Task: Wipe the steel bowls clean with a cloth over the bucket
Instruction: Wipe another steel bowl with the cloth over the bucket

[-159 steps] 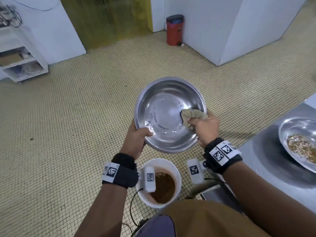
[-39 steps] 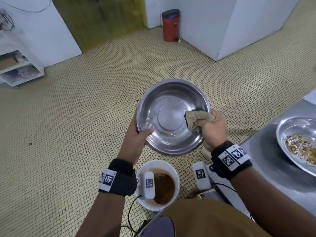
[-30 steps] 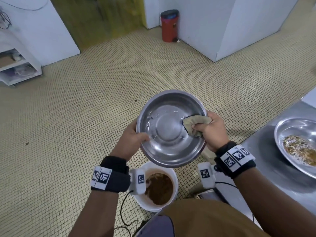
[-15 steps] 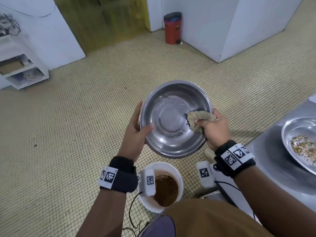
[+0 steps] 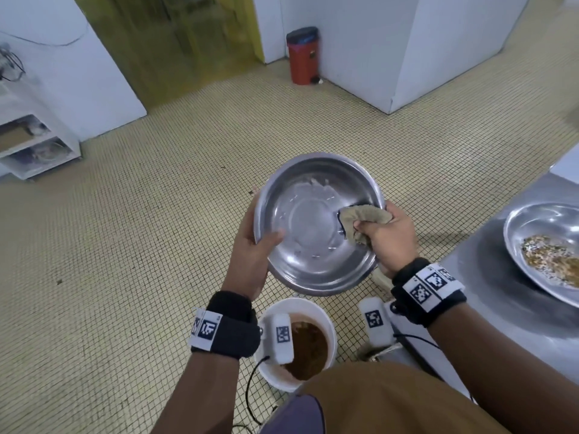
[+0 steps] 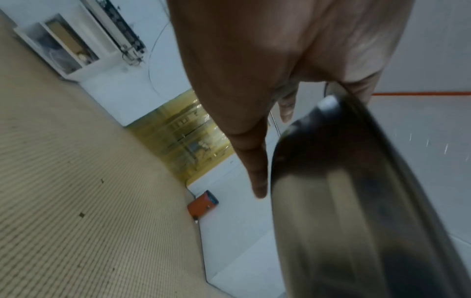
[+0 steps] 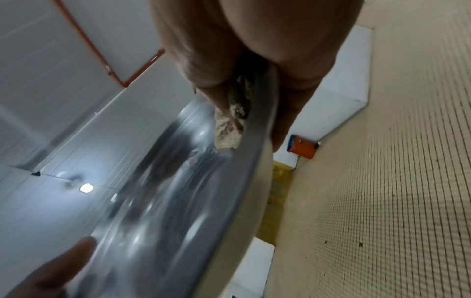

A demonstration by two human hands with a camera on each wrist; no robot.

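A large steel bowl [image 5: 310, 227] is held tilted in the air above a white bucket [image 5: 330, 327] of brown water. My left hand [image 5: 253, 249] grips the bowl's left rim, thumb inside and fingers behind; the left wrist view shows the fingers [image 6: 254, 161] lying along the bowl's outer wall [image 6: 344, 201]. My right hand [image 5: 387, 236] holds a crumpled beige cloth [image 5: 360, 219] pressed against the bowl's inner right wall. In the right wrist view the cloth [image 7: 229, 131] sits just inside the rim of the bowl [image 7: 178, 201].
A steel counter [image 5: 501, 308] runs along the right and carries a second steel bowl [image 5: 539, 227] with food scraps. A red bin [image 5: 303, 56] stands by the far white wall. White shelves [image 5: 34, 145] are at far left. Tiled floor lies all around.
The bowl has stayed in both hands above the bucket, shifting slightly down and up as the view moved. The cloth has kept working at the inner right wall.
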